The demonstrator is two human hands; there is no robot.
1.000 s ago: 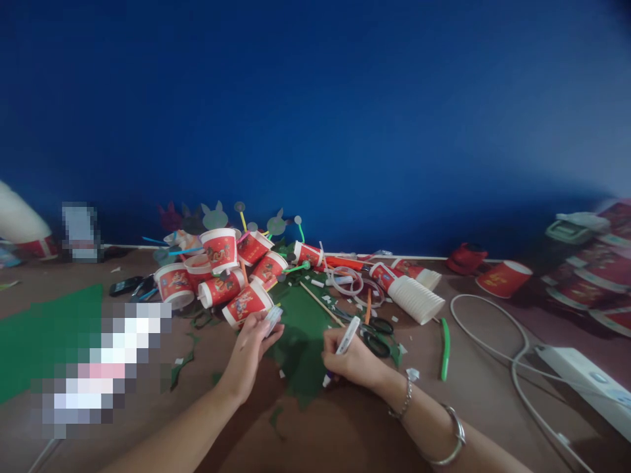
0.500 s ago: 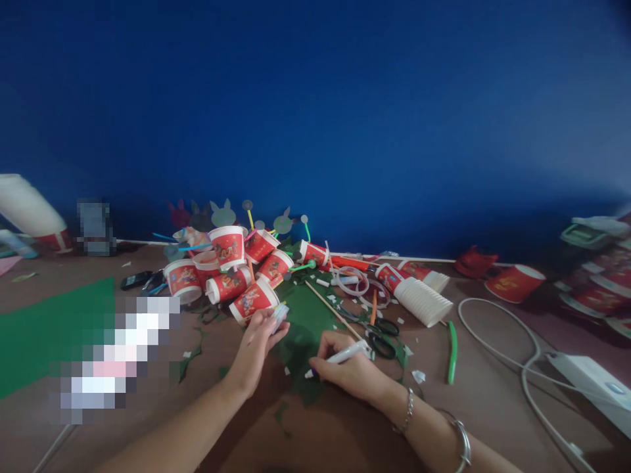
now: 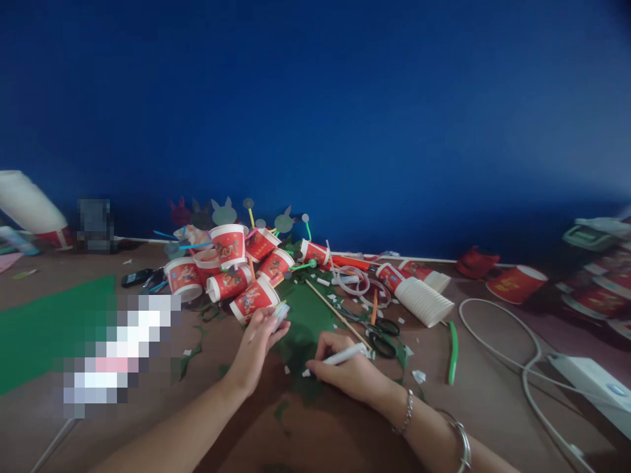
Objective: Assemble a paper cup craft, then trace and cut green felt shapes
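My left hand (image 3: pixel 256 341) is closed around a small whitish piece (image 3: pixel 280 316), whose kind does not show clearly. Its fingertips are just in front of a tipped red paper cup (image 3: pixel 254 299). A white marker (image 3: pixel 345 353) lies slanted in my right hand (image 3: pixel 345 369), gripped by thumb and fingers, with its lower end hidden. A small white bit (image 3: pixel 306 373) shows at those fingertips. Under and between the hands lies dark green paper (image 3: pixel 310 318). Black-handled scissors (image 3: pixel 383 336) and a thin wooden stick (image 3: pixel 331 306) rest beyond my right hand.
Several red cups with straws and paper animal heads (image 3: pixel 224 211) are heaped against the blue wall. To the right are a cup stack (image 3: pixel 424 302), a green tube (image 3: pixel 452 353), a white cable (image 3: pixel 523 368) and a power strip (image 3: pixel 599 387). Green sheet (image 3: pixel 54 332) at left.
The fingertips of my right hand have shifted slightly left, and the marker's dark end no longer shows. My left hand stays in place with the whitish piece.
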